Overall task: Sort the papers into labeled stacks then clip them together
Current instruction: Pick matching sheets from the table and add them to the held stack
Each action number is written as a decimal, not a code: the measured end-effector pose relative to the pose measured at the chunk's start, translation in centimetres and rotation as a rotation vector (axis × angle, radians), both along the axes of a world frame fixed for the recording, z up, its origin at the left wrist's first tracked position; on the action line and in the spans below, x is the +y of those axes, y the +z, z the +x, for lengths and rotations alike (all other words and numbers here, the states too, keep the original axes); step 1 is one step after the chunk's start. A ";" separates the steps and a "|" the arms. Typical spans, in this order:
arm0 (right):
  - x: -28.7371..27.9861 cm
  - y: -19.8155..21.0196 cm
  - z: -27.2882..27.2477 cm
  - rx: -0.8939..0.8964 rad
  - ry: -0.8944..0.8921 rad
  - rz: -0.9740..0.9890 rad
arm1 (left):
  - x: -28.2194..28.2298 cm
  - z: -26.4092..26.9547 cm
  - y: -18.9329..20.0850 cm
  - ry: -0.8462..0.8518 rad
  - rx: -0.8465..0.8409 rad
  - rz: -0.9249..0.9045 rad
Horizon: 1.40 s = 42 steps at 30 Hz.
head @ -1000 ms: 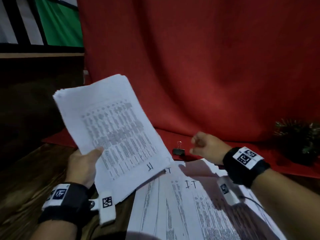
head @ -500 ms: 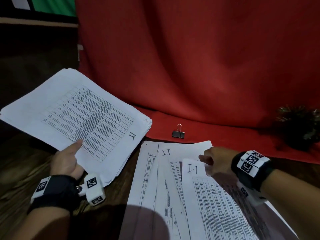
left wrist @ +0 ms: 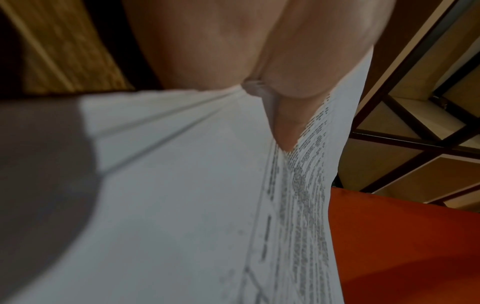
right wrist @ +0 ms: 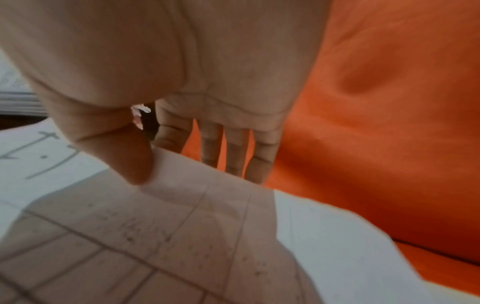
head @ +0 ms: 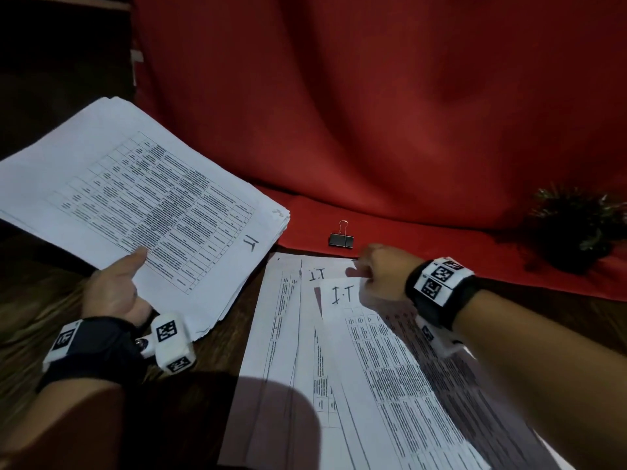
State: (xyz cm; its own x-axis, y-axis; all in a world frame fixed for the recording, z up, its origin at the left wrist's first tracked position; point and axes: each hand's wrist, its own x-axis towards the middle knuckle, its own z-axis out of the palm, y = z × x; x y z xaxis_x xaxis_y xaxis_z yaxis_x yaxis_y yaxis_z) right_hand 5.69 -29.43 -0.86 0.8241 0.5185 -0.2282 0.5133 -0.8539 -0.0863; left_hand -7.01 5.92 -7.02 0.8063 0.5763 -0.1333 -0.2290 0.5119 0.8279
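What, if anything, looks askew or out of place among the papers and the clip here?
The loose sheets on the wooden table are fanned out, edges unaligned, though several bear the same "IT" mark as the stack held by the left hand. The right hand pinches the top sheet's corner. The binder clip lies unused on the red cloth.

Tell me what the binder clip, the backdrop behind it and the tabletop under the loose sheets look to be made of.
Binder clip: probably metal, with a matte black body and a thin, shiny wire loop handle.
Backdrop: red woven cloth, matte; it hangs in soft folds and runs out under the clip.
Tabletop: dark wood or a wood-look laminate; streaky grain shows, but the dim light leaves it open.
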 end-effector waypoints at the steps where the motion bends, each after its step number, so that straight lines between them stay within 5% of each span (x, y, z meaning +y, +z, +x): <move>1: 0.6 -0.1 -0.1 0.004 0.004 0.000 | 0.0 -0.1 0.1 -0.004 0.001 -0.013; 6: 2.4 -0.5 -0.8 0.012 0.101 -0.105 | -0.1 -0.3 0.5 0.064 0.062 -0.059; 22: 2.6 -1.6 1.1 0.103 -0.027 -0.020 | -2.2 -1.4 2.7 0.073 0.183 0.005; 30: 3.7 -1.5 1.9 0.068 0.032 -0.205 | -1.4 -1.2 1.8 0.111 0.169 0.015; 36: 2.6 -0.9 0.7 -0.016 -0.030 -0.018 | -1.8 -1.4 2.3 0.098 0.174 0.073; 42: 0.1 0.4 0.7 -0.060 -0.085 -0.038 | -1.5 -1.3 2.0 0.129 0.188 0.009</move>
